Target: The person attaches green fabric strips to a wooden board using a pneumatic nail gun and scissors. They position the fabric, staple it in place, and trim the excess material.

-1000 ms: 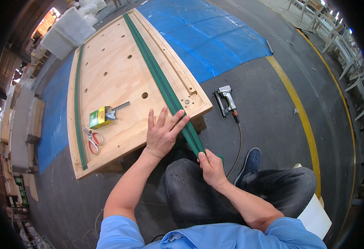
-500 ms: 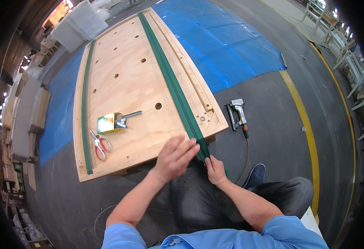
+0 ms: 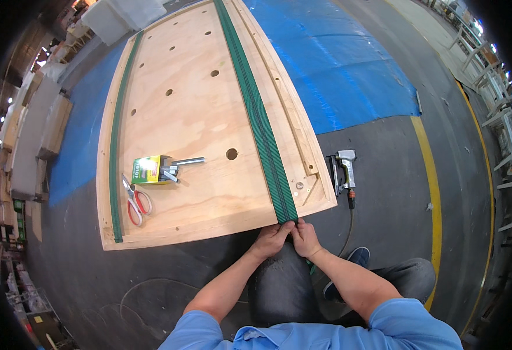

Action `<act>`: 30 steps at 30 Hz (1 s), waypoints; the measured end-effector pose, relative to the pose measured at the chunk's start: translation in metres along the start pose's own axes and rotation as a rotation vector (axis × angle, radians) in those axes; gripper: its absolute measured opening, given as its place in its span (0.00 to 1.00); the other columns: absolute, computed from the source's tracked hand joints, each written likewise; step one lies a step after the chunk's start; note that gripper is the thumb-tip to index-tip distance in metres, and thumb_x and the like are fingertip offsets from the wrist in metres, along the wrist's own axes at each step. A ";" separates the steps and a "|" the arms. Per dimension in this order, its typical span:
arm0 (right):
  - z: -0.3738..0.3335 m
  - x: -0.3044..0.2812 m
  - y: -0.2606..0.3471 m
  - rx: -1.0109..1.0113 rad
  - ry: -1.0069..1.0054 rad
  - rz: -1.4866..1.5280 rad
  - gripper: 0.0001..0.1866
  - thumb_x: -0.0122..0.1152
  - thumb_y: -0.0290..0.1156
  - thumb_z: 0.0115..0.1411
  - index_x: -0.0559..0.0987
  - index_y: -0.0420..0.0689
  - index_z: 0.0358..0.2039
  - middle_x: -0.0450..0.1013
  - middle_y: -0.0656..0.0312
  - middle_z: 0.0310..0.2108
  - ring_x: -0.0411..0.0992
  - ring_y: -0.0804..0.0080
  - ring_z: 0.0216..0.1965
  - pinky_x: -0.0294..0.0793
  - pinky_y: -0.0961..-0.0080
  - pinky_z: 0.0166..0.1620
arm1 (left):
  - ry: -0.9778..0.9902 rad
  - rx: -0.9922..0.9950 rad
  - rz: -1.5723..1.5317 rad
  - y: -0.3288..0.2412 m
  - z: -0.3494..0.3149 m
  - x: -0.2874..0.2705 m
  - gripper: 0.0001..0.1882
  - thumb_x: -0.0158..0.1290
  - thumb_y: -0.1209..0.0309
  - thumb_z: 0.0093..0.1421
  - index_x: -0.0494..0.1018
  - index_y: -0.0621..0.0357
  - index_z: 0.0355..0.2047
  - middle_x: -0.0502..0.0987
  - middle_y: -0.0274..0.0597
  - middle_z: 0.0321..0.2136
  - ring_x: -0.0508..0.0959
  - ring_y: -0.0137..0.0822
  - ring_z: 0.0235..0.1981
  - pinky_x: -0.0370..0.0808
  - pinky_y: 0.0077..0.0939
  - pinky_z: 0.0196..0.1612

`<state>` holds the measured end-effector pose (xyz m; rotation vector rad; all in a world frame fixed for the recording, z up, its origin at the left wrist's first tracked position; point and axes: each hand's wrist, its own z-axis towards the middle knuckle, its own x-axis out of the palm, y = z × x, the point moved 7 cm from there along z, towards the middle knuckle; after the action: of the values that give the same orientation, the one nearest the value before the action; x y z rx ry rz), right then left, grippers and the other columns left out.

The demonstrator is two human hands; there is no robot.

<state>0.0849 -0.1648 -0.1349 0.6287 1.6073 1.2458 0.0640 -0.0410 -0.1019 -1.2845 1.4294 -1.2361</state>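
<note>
Both hands pinch the green strap at the panel's near edge

The left hand (image 3: 272, 240) and right hand (image 3: 306, 238), side by side and touching, close their fingers on the green webbing strap (image 3: 260, 125), whose long axis runs straight away from them up the plywood panel (image 3: 180, 116), right of centre; both hands equally near

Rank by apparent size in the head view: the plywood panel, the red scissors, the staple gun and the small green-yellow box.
1. plywood panel
2. red scissors and staple gun, which look alike, so no order between them
3. green-yellow box
</note>
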 end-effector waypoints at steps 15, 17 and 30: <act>0.018 -0.017 -0.026 -0.139 0.621 -0.164 0.17 0.61 0.29 0.68 0.80 0.43 0.56 0.79 0.43 0.52 0.76 0.42 0.57 0.77 0.54 0.58 | -0.274 0.475 0.261 0.004 0.011 0.002 0.07 0.55 0.71 0.73 0.79 0.62 0.40 0.81 0.39 0.34 0.81 0.37 0.36 0.78 0.35 0.42; 0.037 -0.079 -0.053 -0.077 0.563 -0.372 0.20 0.67 0.35 0.65 0.81 0.44 0.56 0.80 0.46 0.54 0.78 0.46 0.57 0.77 0.55 0.59 | -0.271 0.470 0.277 0.002 0.018 0.003 0.06 0.55 0.72 0.73 0.79 0.61 0.40 0.82 0.40 0.34 0.82 0.40 0.36 0.78 0.35 0.42; 0.137 -0.204 -0.235 0.892 0.085 -0.146 0.29 0.78 0.42 0.60 0.80 0.36 0.55 0.82 0.54 0.45 0.79 0.61 0.40 0.80 0.62 0.44 | -0.349 0.308 0.463 0.012 0.003 0.003 0.14 0.56 0.59 0.73 0.80 0.57 0.45 0.84 0.47 0.39 0.82 0.55 0.44 0.78 0.47 0.49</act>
<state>0.3262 -0.3575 -0.2763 0.9754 2.2244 0.3966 0.0647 -0.0441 -0.1140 -0.8449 1.1433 -0.8299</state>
